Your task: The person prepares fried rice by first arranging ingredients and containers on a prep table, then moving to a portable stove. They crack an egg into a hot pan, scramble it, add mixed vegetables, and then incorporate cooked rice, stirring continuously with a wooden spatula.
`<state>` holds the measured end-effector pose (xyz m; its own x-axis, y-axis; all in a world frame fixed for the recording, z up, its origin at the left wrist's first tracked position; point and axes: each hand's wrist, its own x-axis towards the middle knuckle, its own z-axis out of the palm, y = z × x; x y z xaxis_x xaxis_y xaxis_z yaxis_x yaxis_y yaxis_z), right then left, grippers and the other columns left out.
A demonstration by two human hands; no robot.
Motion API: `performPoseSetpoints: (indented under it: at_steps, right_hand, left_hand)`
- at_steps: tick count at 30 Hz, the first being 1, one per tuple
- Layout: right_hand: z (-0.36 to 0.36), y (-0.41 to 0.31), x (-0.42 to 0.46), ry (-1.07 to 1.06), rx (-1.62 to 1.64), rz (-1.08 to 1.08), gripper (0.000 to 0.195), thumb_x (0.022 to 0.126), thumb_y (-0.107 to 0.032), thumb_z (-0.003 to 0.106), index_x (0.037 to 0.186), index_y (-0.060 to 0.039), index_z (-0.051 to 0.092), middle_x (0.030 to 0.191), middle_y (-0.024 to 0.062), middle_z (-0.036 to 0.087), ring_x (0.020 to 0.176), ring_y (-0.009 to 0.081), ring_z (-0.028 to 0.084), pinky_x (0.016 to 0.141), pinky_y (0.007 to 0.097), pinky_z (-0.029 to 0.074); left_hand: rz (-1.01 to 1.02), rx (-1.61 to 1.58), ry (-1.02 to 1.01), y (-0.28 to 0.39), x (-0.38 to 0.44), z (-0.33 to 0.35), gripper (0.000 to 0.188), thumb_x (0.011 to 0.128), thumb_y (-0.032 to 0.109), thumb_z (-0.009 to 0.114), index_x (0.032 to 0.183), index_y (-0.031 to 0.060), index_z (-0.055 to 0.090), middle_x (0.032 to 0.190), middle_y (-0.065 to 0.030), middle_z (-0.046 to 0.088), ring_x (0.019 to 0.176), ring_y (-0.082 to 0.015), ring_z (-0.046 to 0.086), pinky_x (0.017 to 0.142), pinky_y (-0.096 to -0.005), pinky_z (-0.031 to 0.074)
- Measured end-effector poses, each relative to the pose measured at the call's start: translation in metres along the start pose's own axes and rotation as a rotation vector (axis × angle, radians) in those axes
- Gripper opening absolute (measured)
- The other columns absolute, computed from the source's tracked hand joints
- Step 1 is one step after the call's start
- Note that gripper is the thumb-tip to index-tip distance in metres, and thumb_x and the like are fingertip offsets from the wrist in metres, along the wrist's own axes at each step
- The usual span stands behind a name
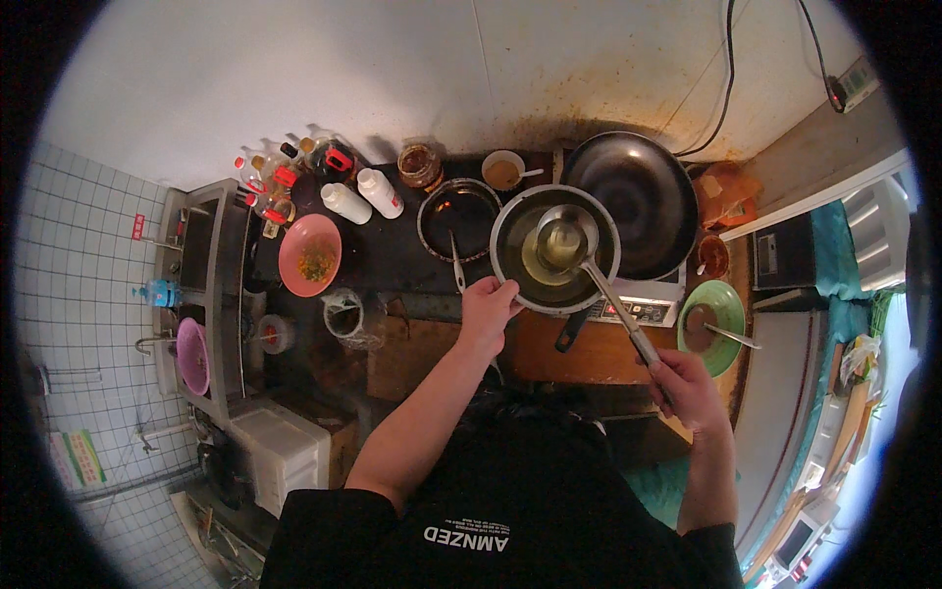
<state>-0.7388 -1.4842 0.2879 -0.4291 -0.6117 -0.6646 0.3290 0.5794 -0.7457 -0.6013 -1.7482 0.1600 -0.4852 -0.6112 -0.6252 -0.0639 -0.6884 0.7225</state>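
My left hand (pixel 488 315) grips the near left rim of a round metal pot (pixel 606 278) that holds yellowish liquid. In my right hand (pixel 686 390) is the long handle of a metal ladle (pixel 583 230); its bowl is over the inside of the pot and has yellowish liquid in it. The pot is held in front of a large dark wok (pixel 633 199), which stands on an induction cooker (pixel 647 302). Just left of the pot is a dark round pan (pixel 460 213) with a utensil in it. A small white bowl (pixel 503 171) of brownish contents sits behind.
A pink bowl (pixel 309 254) with chopped vegetables, white bottles (pixel 380 193), sauce bottles and a jar (pixel 420 166) stand along the left and back. On the right are a green bowl (pixel 711 328) with a spoon and a small red-brown bowl (pixel 712 255). A metal sink (pixel 219 294) is far left.
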Motion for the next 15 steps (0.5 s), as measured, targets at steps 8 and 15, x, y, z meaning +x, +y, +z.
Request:
performPoseSetpoints:
  at_steps: [8,15]
  right_hand:
    - [-0.0017,0.0012,0.002,-0.001,-0.001,-0.015,0.026,0.098,-0.02,0.051,0.109,0.0007,0.063,0.055,0.0007,0.05,0.041,0.007,0.042,0.04,0.0206,0.032]
    - [-0.0037,0.0019,0.003,0.006,0.008,-0.022,0.026,0.098,-0.019,0.051,0.108,0.0016,0.063,0.056,0.0013,0.049,0.04,0.0075,0.041,0.04,0.0208,0.03]
  left_hand:
    - [0.006,0.006,0.002,-0.0014,0.0059,-0.0013,0.012,0.089,0.005,0.061,0.077,0.0032,0.06,0.083,-0.0041,0.065,0.076,-0.014,0.063,0.076,-0.0314,0.056]
    - [-0.001,0.03,0.009,0.0011,0.0058,0.0013,0.012,0.088,0.006,0.062,0.077,0.0037,0.059,0.082,-0.0041,0.064,0.078,-0.0135,0.063,0.076,-0.0317,0.055]
